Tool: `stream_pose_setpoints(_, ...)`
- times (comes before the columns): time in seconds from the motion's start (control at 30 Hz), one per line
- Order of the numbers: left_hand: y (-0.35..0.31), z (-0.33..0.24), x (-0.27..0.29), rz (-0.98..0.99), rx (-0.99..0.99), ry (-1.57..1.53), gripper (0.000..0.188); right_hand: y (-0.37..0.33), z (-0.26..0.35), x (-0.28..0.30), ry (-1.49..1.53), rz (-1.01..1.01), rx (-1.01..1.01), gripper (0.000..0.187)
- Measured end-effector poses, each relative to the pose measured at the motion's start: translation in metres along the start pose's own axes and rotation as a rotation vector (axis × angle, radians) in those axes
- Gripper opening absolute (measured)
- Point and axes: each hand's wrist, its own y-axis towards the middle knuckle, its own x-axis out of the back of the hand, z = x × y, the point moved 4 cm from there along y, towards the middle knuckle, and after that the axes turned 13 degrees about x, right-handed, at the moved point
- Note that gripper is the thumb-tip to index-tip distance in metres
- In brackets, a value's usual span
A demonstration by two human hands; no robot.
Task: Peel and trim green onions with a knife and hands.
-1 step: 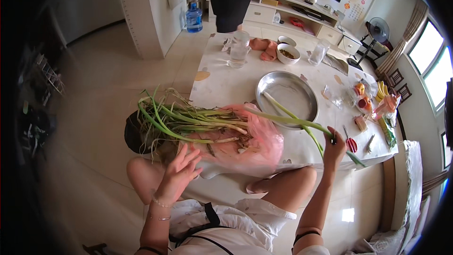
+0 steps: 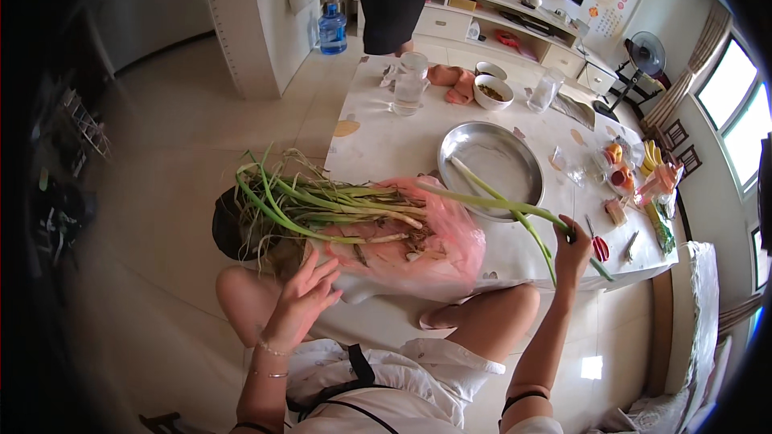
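Head view: left hand [image 2: 301, 297] spread, fingers open, touching the underside of a pink bag [image 2: 418, 253] heaped with green onions [image 2: 322, 205], bag at the near edge of the worktop [image 2: 386, 145]; right hand [image 2: 572, 249] pinching a single long onion stalk [image 2: 498, 202], its white end lying over a steel pan [image 2: 490, 162]; red scissors [image 2: 599, 245] just beside that hand; bowl [image 2: 492, 92] and glass jar [image 2: 410, 84] farther back

Both your arms reached forward from the lower edge.
Your left hand [image 2: 301, 297] spread open, fingers splayed; your right hand [image 2: 572, 247] was raised, fingers pinched shut.
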Motion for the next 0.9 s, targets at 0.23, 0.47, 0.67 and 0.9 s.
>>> stream_pose_setpoints(0.23,-0.031,0.017,0.043,-0.183,0.018,0.042,0.067,0.034,-0.054,-0.024,0.293,0.284,-0.397,0.022)
stream_pose_setpoints(0.47,-0.022,0.022,0.049,-0.253,0.023,-0.016,0.057,0.052,-0.094,-0.053,0.349,0.368,-0.474,0.028)
stream_pose_setpoints(0.67,-0.008,0.014,0.031,-0.233,0.014,-0.021,0.053,0.048,-0.065,-0.072,-0.263,0.038,0.110,0.039)
stream_pose_setpoints(0.9,-0.009,0.022,0.021,-0.230,0.078,0.043,0.046,0.031,0.005,-0.121,-0.111,0.376,0.240,0.023)
